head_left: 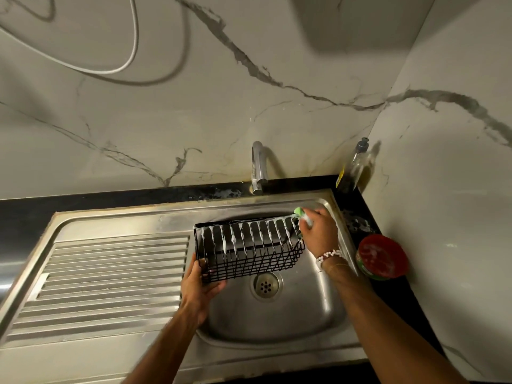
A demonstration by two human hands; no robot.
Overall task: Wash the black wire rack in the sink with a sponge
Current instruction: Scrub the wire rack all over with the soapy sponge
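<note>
The foamy black wire rack (249, 248) is held tilted over the stainless steel sink (277, 322), its near left corner gripped by curled fingers of the left hand (203, 281). A green sponge (299, 211) is clutched in the right hand (318, 234) against the rack's far right corner. A ribbed steel drainboard (110, 273) lies left and a chrome tap (259, 167) is seen far, below white veined marble walls (166, 120).

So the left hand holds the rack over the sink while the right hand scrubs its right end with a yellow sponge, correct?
Not quite. The head view shows the sponge is green, not yellow. The left hand does hold the black wire rack over the sink, and the right hand scrubs its right end.
</note>
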